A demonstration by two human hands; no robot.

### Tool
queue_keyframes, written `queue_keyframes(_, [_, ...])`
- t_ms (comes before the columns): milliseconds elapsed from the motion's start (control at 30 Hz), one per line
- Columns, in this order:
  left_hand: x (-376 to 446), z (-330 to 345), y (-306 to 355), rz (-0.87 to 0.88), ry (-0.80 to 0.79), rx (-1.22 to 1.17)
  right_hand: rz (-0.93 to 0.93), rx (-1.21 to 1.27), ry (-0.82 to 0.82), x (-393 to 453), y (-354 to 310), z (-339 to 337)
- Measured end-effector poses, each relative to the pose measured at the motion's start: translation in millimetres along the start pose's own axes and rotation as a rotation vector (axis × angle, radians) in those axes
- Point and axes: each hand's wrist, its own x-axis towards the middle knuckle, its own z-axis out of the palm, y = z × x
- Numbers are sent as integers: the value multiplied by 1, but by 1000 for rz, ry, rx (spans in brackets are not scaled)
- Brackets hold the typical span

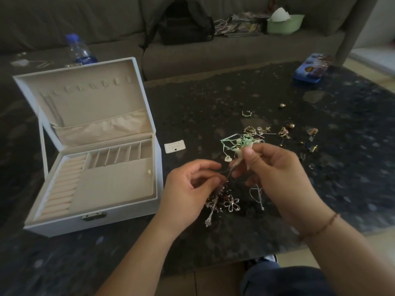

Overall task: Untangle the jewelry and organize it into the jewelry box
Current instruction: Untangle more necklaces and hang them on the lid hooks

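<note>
Jewelry box [119, 212]: white ext., beige/cream lining, dull brass-tone clasp [93, 216]. Table [213, 99]: black stone w/ grey and pale speckle, mottled. Ribbon tangle [239, 143]: pale green w/ white strands. Heart charm [228, 158]: cream-white. Flower pendant [232, 203] and cross pendant [211, 210]: silver. Loose earrings [284, 132]: gold-tone, some w/ pinkish stones. Earring card [174, 146]: white, one black dot. Wrist cord [320, 228]: reddish-brown. Sofa [85, 22]: grey-brown, plain. Backpack [186, 22]: black. Water bottle [80, 50]: clear, blue cap, blue label. Bowl [285, 23]: light green, white paper inside. Tin [311, 68]: blue, multicolour print on lid.
</note>
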Motion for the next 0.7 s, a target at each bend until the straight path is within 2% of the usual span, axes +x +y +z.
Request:
queue_keyframes(133, [0, 1, -1, -25, -9, -15, 98, 167, -35, 2, -2, -3])
queue_keyframes(267, [-2, 4, -1, -5, -146, 116, 104, 278, -84, 3, -4, -5])
queue_keyframes(333, [-3, 7, -1, 30, -133, 194, 76, 280, -96, 4, -4, -5])
queue_keyframes(467, [-2, 8, -6, 29, -41, 168, 33, 317, -63, 6, -2, -7])
queue_keyframes(700, [-2, 10, -7, 63, -102, 366, 21, 539, -106, 7, -4, -9])
